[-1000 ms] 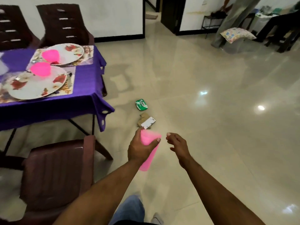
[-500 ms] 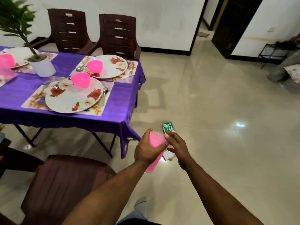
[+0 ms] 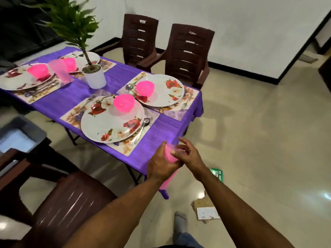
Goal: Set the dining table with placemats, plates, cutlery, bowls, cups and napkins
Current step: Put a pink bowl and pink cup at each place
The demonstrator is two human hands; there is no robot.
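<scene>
Left hand (image 3: 162, 164): clenched around the pink cup stack (image 3: 169, 162), held over the counter's near corner at 5 o'clock of the nearest plate.
Right hand (image 3: 188, 154): fingers curled onto the rim of the pink cup stack from the 3 o'clock side, pinching it.
Cups in the stack: count cannot be told.
Counter (image 3: 111, 85): one, covered with a purple cloth.
Placemats: four visible, floral print, one under each plate.
Plates: four white floral plates; nearest plate (image 3: 112, 119), second plate (image 3: 162, 90) at its 1 o'clock, third plate (image 3: 21, 78) at the counter's 9 o'clock end, fourth plate (image 3: 87, 59) partly hidden behind the plant.
Bowls: four pink bowls, one on each plate; nearest bowl (image 3: 124, 104).
Standing cup (image 3: 60, 70): one translucent pink cup, just beside the third plate.
Cutlery: spoon (image 3: 144, 123) at 3 o'clock of the nearest plate; further pieces by the second and third plates, count unclear.
Potted plant (image 3: 94, 76): one, white pot, counter centre.
Chairs: two at the counter's 12 o'clock side, one at 7 o'clock.
</scene>
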